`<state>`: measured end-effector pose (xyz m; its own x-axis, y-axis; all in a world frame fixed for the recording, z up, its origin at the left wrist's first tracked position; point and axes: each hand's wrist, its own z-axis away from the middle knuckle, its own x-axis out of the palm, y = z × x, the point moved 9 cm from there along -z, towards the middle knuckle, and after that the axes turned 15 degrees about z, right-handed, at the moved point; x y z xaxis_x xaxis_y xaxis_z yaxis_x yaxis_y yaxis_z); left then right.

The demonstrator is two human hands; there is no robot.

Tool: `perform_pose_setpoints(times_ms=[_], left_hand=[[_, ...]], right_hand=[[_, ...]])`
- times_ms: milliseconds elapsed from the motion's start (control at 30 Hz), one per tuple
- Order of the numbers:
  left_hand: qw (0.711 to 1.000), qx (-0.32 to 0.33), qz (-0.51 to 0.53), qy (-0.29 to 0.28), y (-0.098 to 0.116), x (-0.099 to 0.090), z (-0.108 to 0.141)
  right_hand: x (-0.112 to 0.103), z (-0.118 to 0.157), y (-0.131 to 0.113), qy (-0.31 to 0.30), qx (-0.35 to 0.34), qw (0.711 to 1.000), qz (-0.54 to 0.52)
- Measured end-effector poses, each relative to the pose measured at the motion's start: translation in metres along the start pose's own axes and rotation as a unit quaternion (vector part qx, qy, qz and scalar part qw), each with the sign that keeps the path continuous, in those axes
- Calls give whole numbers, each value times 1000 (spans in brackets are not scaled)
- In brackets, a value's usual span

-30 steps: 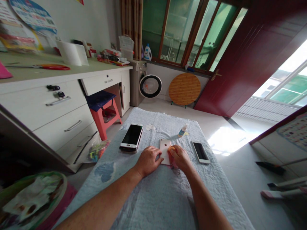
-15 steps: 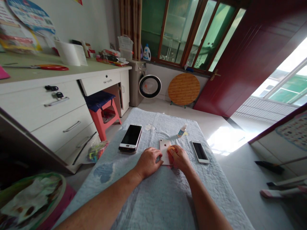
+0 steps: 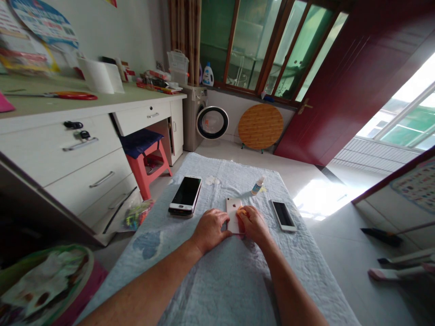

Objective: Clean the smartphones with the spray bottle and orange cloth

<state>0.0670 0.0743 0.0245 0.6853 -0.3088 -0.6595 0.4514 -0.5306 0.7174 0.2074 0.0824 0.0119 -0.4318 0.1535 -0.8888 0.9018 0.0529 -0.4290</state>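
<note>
The phone (image 3: 233, 220) lies back side up on the cloth-covered tabletop (image 3: 231, 283), between your two hands. Your left hand (image 3: 211, 230) is part open, thumb and fingers apart along the phone's left edge; how firmly they press cannot be told. Your right hand (image 3: 254, 222) is closed on a small orange cloth (image 3: 241, 211), held against the right part of the phone's back; its lower fingers are hidden.

Risks noted. The phone rests on soft, rumpled fabric: should your left hand ease off while the right pushes, it could skid or turn. Grit caught under the orange cloth could scratch the back. The small bottle (image 3: 257, 186) stands upright just beyond your right hand; a careless forward stroke could topple it, and if its cap is loose, which cannot be judged, it could leak. The white phone (image 3: 284, 216) lies near the tabletop's right side, where a wide outward sweep could shove it toward the edge. The stacked phones (image 3: 186, 194), to your left, sit unevenly; a bumped elbow could slide the top one off.
</note>
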Motion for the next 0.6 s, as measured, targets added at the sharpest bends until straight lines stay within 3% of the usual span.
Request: perform_pose_setpoints(times_ms=[300, 600], left_hand=[[1000, 3, 5, 20, -8, -1, 0], [999, -24, 15, 31, -17, 3, 0]], right_hand=[[-5, 6, -17, 22, -35, 993, 113], [3, 3, -43, 42, -91, 987, 122]])
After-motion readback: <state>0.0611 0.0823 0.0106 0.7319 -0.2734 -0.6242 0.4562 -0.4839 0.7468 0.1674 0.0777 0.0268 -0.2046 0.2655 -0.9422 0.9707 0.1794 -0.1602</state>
